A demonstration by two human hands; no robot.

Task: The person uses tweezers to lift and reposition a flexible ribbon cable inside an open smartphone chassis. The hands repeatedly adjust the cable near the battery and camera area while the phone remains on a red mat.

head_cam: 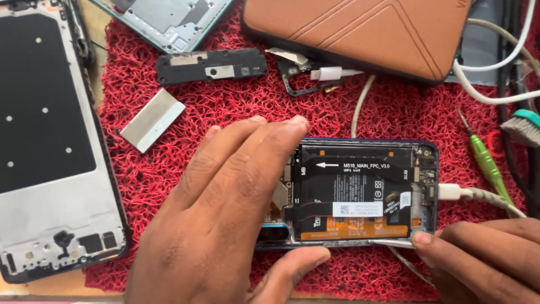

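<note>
left hand (225, 208) clamped over opened phone (360, 194) top end, right hand (484, 256) pinching tweezers (388, 242) at lower edge, tips hard to see

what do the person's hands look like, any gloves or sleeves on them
Both are bare. The left hand has no glove, ring, watch or sleeve in view, and its nails are short. The right hand shows only in part at the lower right corner, also without a glove or ring; its wrist is out of frame, so any sleeve there cannot be seen.
</note>
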